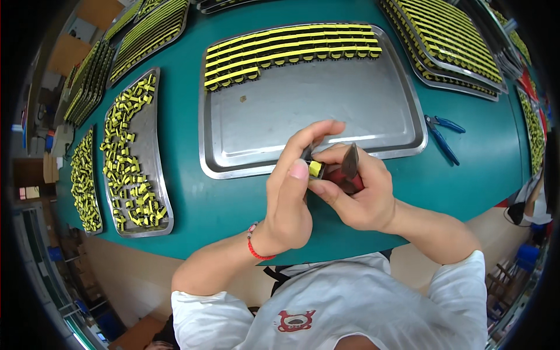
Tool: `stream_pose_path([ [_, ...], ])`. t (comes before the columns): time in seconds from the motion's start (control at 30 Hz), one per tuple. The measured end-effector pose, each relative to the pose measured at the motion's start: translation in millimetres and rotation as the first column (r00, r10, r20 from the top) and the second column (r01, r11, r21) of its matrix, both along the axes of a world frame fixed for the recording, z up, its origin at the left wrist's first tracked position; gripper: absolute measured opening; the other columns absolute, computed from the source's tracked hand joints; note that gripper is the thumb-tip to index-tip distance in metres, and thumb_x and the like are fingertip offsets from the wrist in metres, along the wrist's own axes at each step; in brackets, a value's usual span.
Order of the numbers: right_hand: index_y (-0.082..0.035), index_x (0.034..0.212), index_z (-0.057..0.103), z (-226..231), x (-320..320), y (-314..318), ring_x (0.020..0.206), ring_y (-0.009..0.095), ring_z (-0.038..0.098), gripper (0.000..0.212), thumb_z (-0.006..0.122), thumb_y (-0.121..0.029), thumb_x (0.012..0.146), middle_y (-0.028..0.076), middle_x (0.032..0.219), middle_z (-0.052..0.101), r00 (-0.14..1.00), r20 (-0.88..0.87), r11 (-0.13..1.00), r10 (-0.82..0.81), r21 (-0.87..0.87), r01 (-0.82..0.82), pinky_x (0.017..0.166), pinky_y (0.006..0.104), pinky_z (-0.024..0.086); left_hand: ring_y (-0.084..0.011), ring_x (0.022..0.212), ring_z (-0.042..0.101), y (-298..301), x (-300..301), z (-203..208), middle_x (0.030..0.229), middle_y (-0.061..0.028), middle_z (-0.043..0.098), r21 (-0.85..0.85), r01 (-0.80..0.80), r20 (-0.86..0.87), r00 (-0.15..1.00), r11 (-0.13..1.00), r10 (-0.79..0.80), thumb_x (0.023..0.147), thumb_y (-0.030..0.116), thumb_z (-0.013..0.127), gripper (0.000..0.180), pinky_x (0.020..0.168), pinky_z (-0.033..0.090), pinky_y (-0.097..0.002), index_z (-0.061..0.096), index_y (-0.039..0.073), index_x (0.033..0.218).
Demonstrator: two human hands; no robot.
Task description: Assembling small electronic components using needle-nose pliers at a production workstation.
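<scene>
My left hand (290, 192) pinches a small yellow-and-black component (315, 168), which looks like a tape-wrapped transformer, between thumb and fingers. Red-handled pliers (350, 163) rest in my right hand (367, 192), their dark jaws pointing up. The thumb and forefinger of that hand also reach to the component, so both hands meet at it. Its underside is hidden by fingers. Both hands are over the near edge of a large metal tray (303, 111), where rows of the same components (291, 46) stand along the far side.
Two narrower trays at left hold loose components (125, 157). Blue-handled cutters (446, 137) lie on the green table (466, 175), right of the large tray. Stacked trays filled with rows of components (449, 41) stand at far right, with further stacks (149, 35) at far left.
</scene>
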State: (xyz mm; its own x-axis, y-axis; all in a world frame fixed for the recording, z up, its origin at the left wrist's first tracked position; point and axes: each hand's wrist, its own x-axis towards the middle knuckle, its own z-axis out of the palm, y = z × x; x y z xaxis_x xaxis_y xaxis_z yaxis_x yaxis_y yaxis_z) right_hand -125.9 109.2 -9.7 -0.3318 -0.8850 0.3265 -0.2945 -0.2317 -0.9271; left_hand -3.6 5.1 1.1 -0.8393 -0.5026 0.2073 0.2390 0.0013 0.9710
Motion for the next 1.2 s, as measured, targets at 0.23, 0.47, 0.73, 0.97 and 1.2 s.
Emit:
stream_pose_path([
  [0.23, 0.004, 0.107, 0.062, 3, -2, 4, 0.072, 0.010, 0.061, 0.030, 0.075, -0.005, 0.082, 0.009, 0.096, 0.066, 0.999, -0.039, 1.000, 0.010, 0.028, -0.009, 0.059, 0.0220, 0.048, -0.0188, 0.100, 0.054, 6, -6, 0, 0.122, -0.0150, 0.055, -0.268, -0.190, 0.011, 0.980, 0.944, 0.200, 0.107, 0.036, 0.026, 0.056, 0.087, 0.046, -0.0308, 0.050, -0.007, 0.132],
  [0.47, 0.002, 0.125, 0.053, 6, -7, 6, 0.068, 0.013, 0.058, 0.055, 0.079, 0.000, 0.076, 0.013, 0.096, 0.062, 0.989, -0.141, 0.972, -0.045, -0.234, 0.011, 0.057, 0.0220, 0.047, -0.0107, 0.078, 0.047, -16, -9, 7, 0.101, -0.0056, 0.055, 0.218, -0.366, 0.047, 0.930, 0.905, 0.365, 0.108, 0.036, 0.033, 0.049, 0.067, 0.039, -0.0235, 0.057, -0.004, 0.123],
  [0.73, 0.003, 0.097, 0.061, -8, -22, 7, 0.063, 0.022, 0.066, 0.030, 0.078, 0.000, 0.073, 0.016, 0.090, 0.065, 0.908, -0.405, 0.916, -0.105, -0.396, -0.070, 0.049, 0.0290, 0.054, -0.0123, 0.082, 0.056, -6, -8, 6, 0.095, -0.0110, 0.063, 0.080, -0.017, -0.129, 0.991, 0.997, 0.027, 0.104, 0.020, 0.050, 0.026, 0.072, 0.045, -0.0249, 0.063, -0.003, 0.101],
  [0.97, 0.002, 0.100, 0.060, 11, -19, -9, 0.067, 0.024, 0.067, 0.030, 0.078, 0.000, 0.076, 0.017, 0.090, 0.065, 0.846, -0.469, 0.826, -0.256, -0.561, -0.061, 0.052, 0.0284, 0.055, -0.0088, 0.081, 0.055, -7, -2, 11, 0.096, -0.0103, 0.063, 0.080, -0.042, -0.111, 0.993, 0.996, 0.050, 0.104, 0.018, 0.050, 0.025, 0.065, 0.045, -0.0207, 0.063, -0.003, 0.103],
  [1.2, -0.001, 0.117, 0.052, 28, -19, 4, 0.067, 0.013, 0.060, 0.037, 0.071, -0.001, 0.086, 0.010, 0.092, 0.062, 0.934, 0.331, 0.991, -0.132, 0.034, 0.129, 0.058, 0.0243, 0.049, -0.0030, 0.070, 0.047, -20, -8, 4, 0.080, 0.0030, 0.053, 0.166, -0.319, -0.060, 0.941, 0.933, 0.332, 0.097, 0.014, 0.063, 0.016, 0.061, 0.038, -0.0204, 0.052, 0.003, 0.099],
])
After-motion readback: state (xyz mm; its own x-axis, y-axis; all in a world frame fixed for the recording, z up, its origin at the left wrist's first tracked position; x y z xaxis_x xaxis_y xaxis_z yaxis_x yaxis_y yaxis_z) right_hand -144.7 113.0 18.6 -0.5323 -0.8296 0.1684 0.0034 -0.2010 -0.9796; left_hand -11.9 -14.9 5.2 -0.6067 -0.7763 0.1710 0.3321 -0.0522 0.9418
